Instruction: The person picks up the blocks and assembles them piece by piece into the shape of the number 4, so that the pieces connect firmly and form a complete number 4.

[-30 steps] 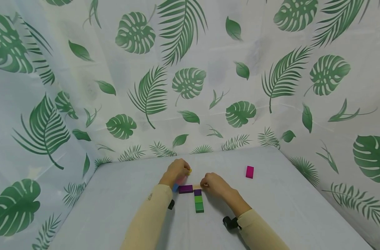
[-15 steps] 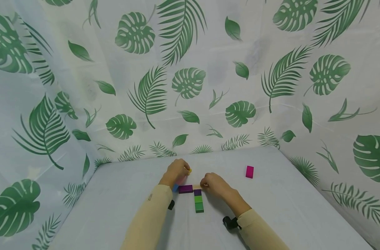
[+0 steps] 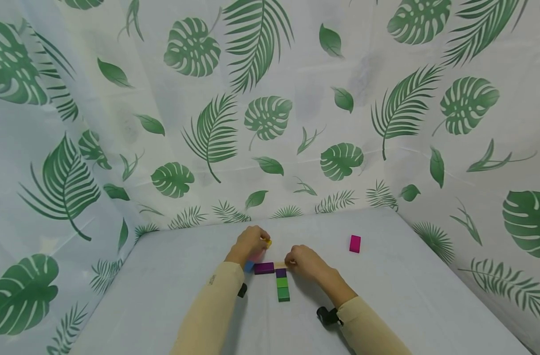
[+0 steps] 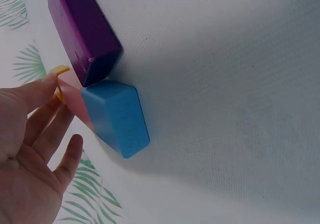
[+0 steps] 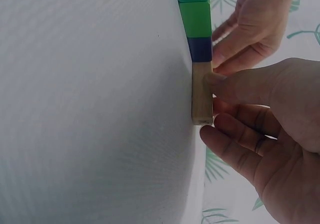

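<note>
My left hand (image 3: pixel 252 241) pinches a small yellow block (image 4: pixel 60 70) between thumb and fingers, at the far end of a pink block (image 4: pixel 75 96). A blue block (image 4: pixel 117 116) joins the pink one's near end. Beside the blue corner lies a dark purple block (image 3: pixel 264 268). My right hand (image 3: pixel 306 261) holds a plain wooden block (image 5: pixel 202 91), with its thumb on the wood and the other fingers at its far side and end. From that block a row runs toward me: a dark blue block (image 3: pixel 280 273), a light green block (image 3: pixel 282 282) and a green block (image 3: pixel 283 294).
A magenta block (image 3: pixel 355 244) lies apart at the right rear of the white-covered table (image 3: pixel 141 296). Leaf-print curtains (image 3: pixel 270 148) enclose the back and sides. A small black wrist camera (image 3: pixel 327 316) sits under the right sleeve.
The left fingers have shifted slightly, and more of the yellow block shows. The right hand and the other blocks stay in place.
</note>
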The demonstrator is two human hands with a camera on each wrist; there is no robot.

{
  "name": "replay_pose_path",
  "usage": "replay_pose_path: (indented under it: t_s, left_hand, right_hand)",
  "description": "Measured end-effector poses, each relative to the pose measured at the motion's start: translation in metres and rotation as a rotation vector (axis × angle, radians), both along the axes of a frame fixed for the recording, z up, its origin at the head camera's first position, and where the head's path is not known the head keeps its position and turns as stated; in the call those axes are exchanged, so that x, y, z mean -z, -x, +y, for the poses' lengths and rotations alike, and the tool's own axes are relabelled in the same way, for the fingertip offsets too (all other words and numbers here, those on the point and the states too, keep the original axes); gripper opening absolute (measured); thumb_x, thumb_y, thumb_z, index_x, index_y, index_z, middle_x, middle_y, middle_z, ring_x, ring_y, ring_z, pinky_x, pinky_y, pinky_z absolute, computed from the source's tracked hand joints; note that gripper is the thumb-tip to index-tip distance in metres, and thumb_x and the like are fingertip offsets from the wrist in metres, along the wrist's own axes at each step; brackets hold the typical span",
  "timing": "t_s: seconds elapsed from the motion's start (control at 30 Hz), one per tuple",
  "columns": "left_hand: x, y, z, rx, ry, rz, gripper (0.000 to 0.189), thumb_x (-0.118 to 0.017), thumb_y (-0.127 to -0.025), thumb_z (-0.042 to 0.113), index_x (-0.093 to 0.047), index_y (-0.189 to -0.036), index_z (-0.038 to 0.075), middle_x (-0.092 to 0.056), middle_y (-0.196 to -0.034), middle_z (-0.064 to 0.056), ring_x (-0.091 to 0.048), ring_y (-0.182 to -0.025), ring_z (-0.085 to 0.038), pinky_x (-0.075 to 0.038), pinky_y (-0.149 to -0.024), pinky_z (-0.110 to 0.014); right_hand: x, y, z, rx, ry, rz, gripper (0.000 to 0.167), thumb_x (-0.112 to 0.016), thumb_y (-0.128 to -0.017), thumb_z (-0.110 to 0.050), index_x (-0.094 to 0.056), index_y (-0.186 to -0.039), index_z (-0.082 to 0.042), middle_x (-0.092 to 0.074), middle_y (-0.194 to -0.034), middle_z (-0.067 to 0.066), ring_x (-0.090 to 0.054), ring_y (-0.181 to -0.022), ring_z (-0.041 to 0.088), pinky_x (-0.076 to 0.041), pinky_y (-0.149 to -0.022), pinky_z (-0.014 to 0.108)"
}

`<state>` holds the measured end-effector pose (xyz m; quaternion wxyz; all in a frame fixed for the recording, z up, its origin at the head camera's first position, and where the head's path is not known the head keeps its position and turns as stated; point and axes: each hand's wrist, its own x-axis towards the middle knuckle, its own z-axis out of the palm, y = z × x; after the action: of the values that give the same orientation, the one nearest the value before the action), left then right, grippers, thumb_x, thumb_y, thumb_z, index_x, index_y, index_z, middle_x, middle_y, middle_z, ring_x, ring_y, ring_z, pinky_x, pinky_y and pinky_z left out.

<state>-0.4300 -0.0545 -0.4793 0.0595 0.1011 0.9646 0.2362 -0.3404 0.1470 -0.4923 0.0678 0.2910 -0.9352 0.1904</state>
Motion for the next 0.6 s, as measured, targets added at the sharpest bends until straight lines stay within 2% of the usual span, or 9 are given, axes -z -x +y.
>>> replay_pose_path:
  t_s: [0.23,0.6]
  left_hand:
    - [-0.0052,-0.0025,0.0002,0.022,0.021,0.011,0.022,-0.073,-0.098,0.019,-0.080,-0.119,0.018,-0.074,-0.127,-0.004,-0.065,-0.119,-0.024,-0.053,-0.103,-0.045]
    - [-0.0060,-0.0063,-0.0009,0.032,0.013,0.022,0.020,-0.072,-0.099,0.018,-0.080,-0.117,0.015,-0.075,-0.122,-0.005,-0.066,-0.115,-0.023,-0.053,-0.102,-0.045]
  right_hand:
    - [-0.0003,0.0006,0.0000,-0.001,-0.002,0.013,0.009,-0.074,-0.089,0.003,-0.080,-0.088,-0.004,-0.069,-0.083,0.003,-0.063,-0.081,0.018,-0.055,-0.081,0.041]
    - [-0.0005,0.0008,-0.0009,0.009,-0.023,-0.006,0.009,-0.075,-0.089,0.003,-0.080,-0.088,-0.005,-0.070,-0.084,0.002,-0.063,-0.083,0.018,-0.056,-0.083,0.042]
